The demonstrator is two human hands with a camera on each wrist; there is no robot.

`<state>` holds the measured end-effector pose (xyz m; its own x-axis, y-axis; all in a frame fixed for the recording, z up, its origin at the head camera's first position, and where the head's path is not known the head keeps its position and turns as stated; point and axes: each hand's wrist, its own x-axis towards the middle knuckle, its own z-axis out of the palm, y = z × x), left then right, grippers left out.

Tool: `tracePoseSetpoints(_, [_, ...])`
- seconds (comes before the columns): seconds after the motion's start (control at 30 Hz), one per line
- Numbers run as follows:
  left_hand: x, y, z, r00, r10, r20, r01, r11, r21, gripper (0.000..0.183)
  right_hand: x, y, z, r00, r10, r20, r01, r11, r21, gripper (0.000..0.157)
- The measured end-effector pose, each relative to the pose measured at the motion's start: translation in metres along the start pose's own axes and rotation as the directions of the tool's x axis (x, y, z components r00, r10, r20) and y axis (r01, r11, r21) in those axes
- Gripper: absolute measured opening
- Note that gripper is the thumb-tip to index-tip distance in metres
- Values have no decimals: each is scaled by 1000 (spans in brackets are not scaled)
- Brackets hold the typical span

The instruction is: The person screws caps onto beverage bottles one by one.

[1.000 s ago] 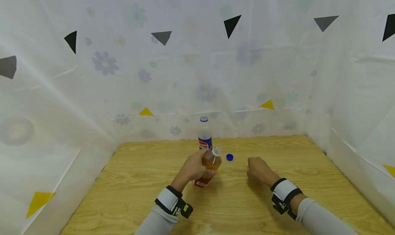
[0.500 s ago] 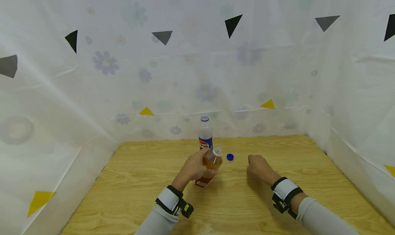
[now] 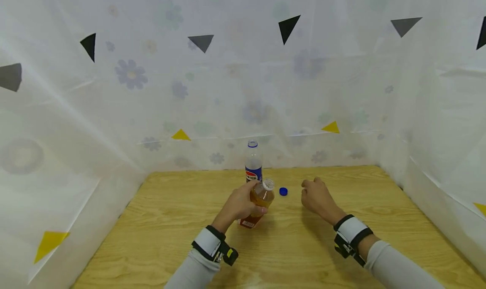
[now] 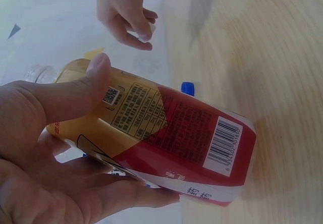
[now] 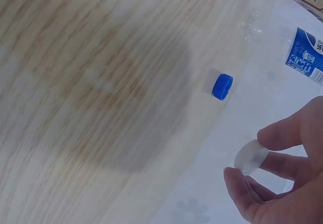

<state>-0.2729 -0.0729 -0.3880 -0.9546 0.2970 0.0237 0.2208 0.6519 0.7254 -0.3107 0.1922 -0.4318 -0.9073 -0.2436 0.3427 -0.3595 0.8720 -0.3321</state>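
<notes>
Floral sheeting (image 3: pixel 228 90) backs the table (image 3: pixel 167 238). Head view: left hand (image 3: pixel 239 202) grips the bottle (image 3: pixel 263 199) over it, long axis leaning right, bare mouth upward; right hand (image 3: pixel 319 198) has shifted forward, apparently leaving the bottle uncapped. Left wrist: thumb and fingers clasp it. Right wrist: fingertips pinch a white cap (image 5: pixel 251 156).

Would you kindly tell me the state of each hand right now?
Left hand: holding the amber-and-red bottle.
Right hand: pinching a white cap between thumb and fingers.
</notes>
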Motion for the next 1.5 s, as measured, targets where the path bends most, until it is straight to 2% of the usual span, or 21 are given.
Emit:
tracePoseSetpoints(0.17, [0,0,-2,1000,-3,-2,3,1000,-9,83,2,-1,1,999,33,13,-33,999,24,28])
tracePoseSetpoints(0.4, [-1,-1,-3,1000,-3,4,4,1000,-22,83,1,0,-2,992,106,64,-109,993,47,18])
tracePoseSetpoints(0.47, [-1,-1,-3,1000,-13,5,13,999,-30,83,0,0,-1,990,116,77,-119,992,48,19])
tracePoseSetpoints(0.67, [-2,1,-2,1000,-6,7,7,1000,-26,82,0,1,1,989,105,104,-110,993,52,35])
tracePoseSetpoints(0.83, [-1,0,1,1000,-7,0,7,1000,-8,80,-1,0,1,989,84,119,-90,995,48,35])
tracePoseSetpoints(0.97, [-2,1,2,1000,-10,-5,10,1000,-9,81,2,-7,-6,993,71,91,-78,994,75,30])
tracePoseSetpoints(1.13, [-2,1,1,1000,-5,-9,5,1000,-13,81,10,-24,-24,999,44,28,-48,985,165,26])
tracePoseSetpoints(1.3, [-2,2,0,1000,-10,-8,10,1000,-15,82,14,-44,-41,998,25,-56,-11,971,239,21])
tracePoseSetpoints(1.5, [-1,2,1,1000,-23,-11,23,1000,-10,81,12,-75,-52,996,-26,-90,53,951,306,18])
